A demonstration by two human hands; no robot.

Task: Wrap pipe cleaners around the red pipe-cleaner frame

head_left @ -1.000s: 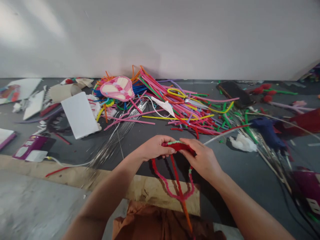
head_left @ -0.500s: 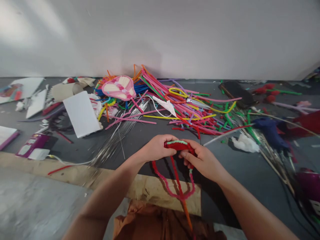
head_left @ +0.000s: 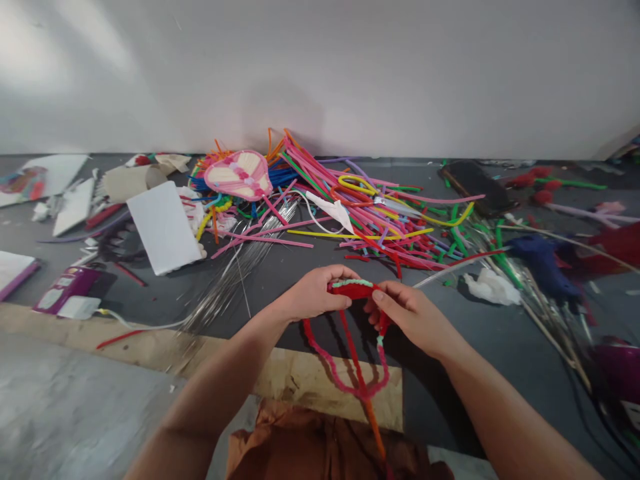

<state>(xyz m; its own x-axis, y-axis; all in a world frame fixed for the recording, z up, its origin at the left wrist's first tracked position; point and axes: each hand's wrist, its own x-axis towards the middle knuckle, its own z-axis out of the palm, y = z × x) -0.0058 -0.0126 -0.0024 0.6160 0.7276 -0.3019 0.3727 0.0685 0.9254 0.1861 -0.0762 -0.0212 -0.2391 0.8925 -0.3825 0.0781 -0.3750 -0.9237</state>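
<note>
Between my hands, above the table's near edge, is a red pipe-cleaner piece [head_left: 354,291] with a pale green twisted strip along its top. My left hand [head_left: 323,292] is closed on its left end, thumb in front and fingers behind. At the right end my right hand [head_left: 403,313] pinches it between thumb and fingers. A pink pipe-cleaner loop [head_left: 343,383] hangs below, with a bit of pale green near my right fingers. Down through the loop runs a red-to-orange stem [head_left: 369,413] toward my lap. My fingers hide part of the piece.
Behind my hands lies a heap of pipe cleaners [head_left: 380,230] with scissors [head_left: 395,205] and a pink heart-shaped piece [head_left: 239,175]. Thin metal wires [head_left: 225,293] and a white card [head_left: 164,228] are left. A blue glue gun [head_left: 540,267] and crumpled tissue [head_left: 493,287] are right.
My right hand has shifted slightly right, and its fingers have re-gripped the right end of the red piece. My left hand stays nearly in place.
</note>
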